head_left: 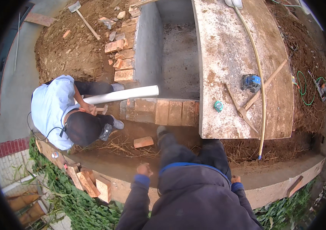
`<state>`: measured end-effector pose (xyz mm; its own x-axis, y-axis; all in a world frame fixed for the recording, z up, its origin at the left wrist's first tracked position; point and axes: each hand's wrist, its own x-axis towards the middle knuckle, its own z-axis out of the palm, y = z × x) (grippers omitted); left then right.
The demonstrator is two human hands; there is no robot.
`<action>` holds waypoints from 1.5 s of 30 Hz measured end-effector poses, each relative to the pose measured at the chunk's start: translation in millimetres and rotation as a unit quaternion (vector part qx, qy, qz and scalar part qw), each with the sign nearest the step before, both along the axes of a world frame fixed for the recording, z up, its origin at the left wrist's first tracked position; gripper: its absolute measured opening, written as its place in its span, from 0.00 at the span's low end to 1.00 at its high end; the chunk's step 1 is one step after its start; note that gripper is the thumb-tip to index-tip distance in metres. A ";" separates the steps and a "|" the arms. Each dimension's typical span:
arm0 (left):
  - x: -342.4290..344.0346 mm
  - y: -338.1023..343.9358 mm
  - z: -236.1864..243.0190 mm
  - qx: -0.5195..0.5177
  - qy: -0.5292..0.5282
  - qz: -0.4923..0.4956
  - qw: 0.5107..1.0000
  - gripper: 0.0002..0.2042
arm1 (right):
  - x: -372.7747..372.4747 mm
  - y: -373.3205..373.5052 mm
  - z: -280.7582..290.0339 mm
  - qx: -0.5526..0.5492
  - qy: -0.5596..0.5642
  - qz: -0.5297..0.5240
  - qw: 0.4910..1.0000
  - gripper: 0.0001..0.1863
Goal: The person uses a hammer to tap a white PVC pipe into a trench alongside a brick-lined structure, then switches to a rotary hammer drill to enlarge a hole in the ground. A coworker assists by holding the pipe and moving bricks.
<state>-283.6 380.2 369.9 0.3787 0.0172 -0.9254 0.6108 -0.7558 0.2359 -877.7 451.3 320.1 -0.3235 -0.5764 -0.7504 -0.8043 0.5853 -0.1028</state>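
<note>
Brick (143, 142) in the head view, lying alone on the dirt, and the left hand (144, 170) is close by, a little nearer the body. Fingers look loosely curled on that one; whether they have hold of anything, I cannot tell. Over to the right hand (236, 179), down beside the hip and partly hidden by sleeve and leg: how far open it is, or what it holds, cannot be told from here. Ahead of the feet runs a low brick wall (175, 112), meeting the big concrete slab (224, 50) on the right. Up on that slab: a teal tape measure (218, 106), a blue tool (251, 82), a pick (242, 111) and a long-handled shovel (262, 73), its handle running out past the near edge. And on the left, a crouching co-worker (53, 103) grips a hammer (104, 109) just beside a white pipe (140, 92)!
</note>
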 end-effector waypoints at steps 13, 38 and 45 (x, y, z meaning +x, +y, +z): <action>-155.2 8.9 57.0 -0.019 -0.032 0.008 0.999 0.02 | -108.1 -99.4 81.6 0.002 -0.209 -0.453 0.867 0.06; -212.6 -49.9 53.6 -0.144 -0.033 0.134 0.980 0.02 | -189.7 -122.5 44.8 0.011 -0.194 -0.254 0.947 0.10; -273.0 54.6 61.3 -0.025 -0.066 0.189 0.979 0.03 | -266.9 -209.7 58.2 -0.014 -0.238 -0.369 0.898 0.10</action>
<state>-556.6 434.8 431.2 0.4701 0.1345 -0.8723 0.8068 -0.4663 0.3629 -1144.6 241.6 378.3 -0.2717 -0.3577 -0.8935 -0.0580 0.9328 -0.3558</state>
